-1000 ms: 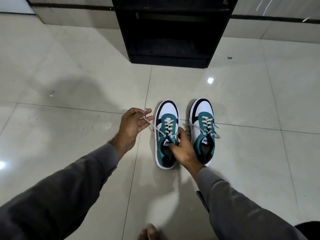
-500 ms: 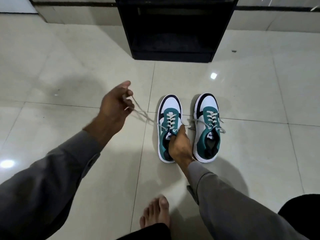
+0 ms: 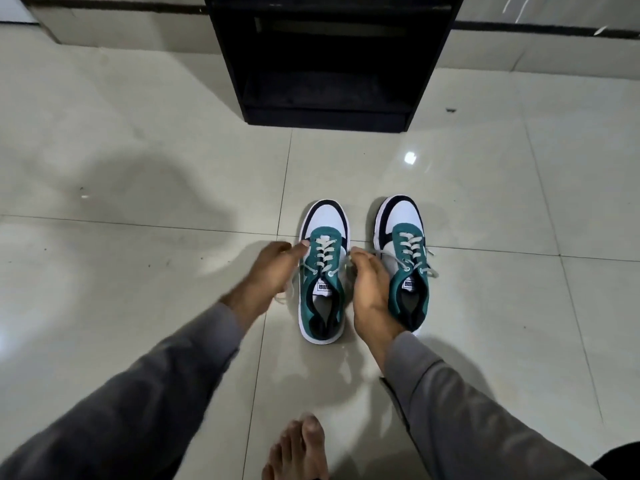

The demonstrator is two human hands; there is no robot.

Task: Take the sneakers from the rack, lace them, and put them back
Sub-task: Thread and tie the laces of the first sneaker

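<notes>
Two teal, white and black sneakers stand side by side on the tiled floor, toes pointing at the rack. The left sneaker [image 3: 323, 271] has cream laces crossed up its front. My left hand [image 3: 268, 271] presses against its left side, fingers closed on the lace end [image 3: 284, 295] that trails out below the hand. My right hand [image 3: 369, 289] is between the two shoes, fingers pinched on the other lace end by the left sneaker's right side. The right sneaker [image 3: 405, 258] is laced, with loose ends lying beside it.
An empty black shoe rack [image 3: 329, 64] stands straight ahead against the wall, about one tile beyond the shoes. My bare foot [image 3: 298, 448] is on the floor at the bottom of the view. Glossy pale tiles stretch out on both sides.
My left hand, which had drawn the lace far out to the left, has come back against the left sneaker. My right hand has shifted from the tongue to the shoe's right side.
</notes>
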